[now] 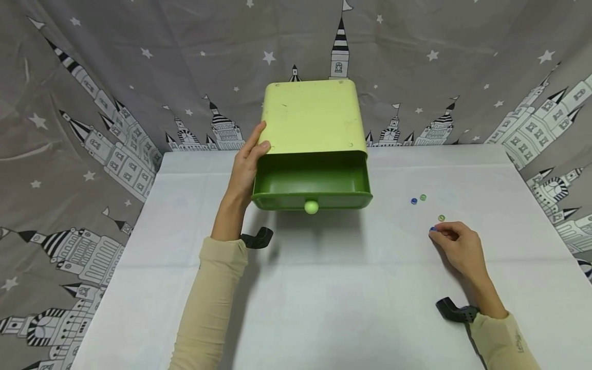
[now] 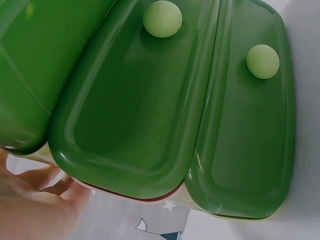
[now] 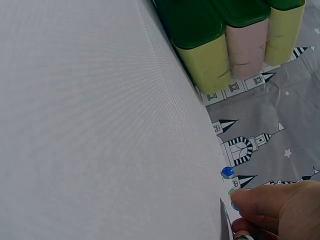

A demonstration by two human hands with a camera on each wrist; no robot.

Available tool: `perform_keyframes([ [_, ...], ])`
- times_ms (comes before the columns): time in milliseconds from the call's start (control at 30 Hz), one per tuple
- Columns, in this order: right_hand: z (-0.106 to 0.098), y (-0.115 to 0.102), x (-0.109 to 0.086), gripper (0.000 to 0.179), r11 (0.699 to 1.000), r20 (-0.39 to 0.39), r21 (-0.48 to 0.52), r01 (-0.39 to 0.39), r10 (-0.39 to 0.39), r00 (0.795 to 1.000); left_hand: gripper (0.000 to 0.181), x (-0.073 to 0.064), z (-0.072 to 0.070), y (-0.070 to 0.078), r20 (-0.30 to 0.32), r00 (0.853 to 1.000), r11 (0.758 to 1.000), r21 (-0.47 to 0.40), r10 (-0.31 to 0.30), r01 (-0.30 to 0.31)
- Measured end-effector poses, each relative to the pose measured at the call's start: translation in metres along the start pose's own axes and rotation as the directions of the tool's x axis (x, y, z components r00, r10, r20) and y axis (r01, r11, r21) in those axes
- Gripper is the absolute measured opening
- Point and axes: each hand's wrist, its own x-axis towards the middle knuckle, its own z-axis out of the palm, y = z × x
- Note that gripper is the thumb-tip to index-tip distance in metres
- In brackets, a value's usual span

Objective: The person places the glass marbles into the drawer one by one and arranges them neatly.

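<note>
A small drawer unit [image 1: 314, 115] with a pale yellow top stands at the back of the table, its green top drawer [image 1: 312, 201] pulled out. In the left wrist view two lower drawers [image 2: 125, 110] with round light-green knobs sit closed. My left hand [image 1: 245, 169] rests against the unit's left side, fingers extended along it. At the right, my right hand [image 1: 460, 249] pinches a blue marble [image 1: 432, 228] between thumb and forefinger, low over the tabletop. Just beyond the fingertips lies a green marble [image 1: 441, 218]. Farther back, another blue marble [image 1: 413, 201] sits beside a second green one.
A white cloth covers the table [image 1: 324, 308]. Behind it hangs a grey curtain [image 1: 185, 67] printed with castles and stars. Each wrist carries a black camera mount [image 1: 455, 310]. The pulled-out drawer juts toward the front.
</note>
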Motion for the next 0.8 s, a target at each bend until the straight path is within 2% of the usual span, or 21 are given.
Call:
perform_keyframes([
  [333, -0.0024, -0.0015, -0.0011, 0.023, 0.999, 0.040, 0.010, -0.037, 0.037, 0.999, 0.060, -0.0004, 0.0002, 0.0001, -0.001, 1.000, 1.000, -0.001, 0.008, -0.008],
  [800, -0.0043, -0.0042, -0.0028, 0.028, 0.996, 0.058, 0.054, -0.069, 0.066, 0.996, 0.059, -0.0012, -0.0008, 0.0010, 0.005, 1.000, 1.000, 0.008, 0.005, -0.005],
])
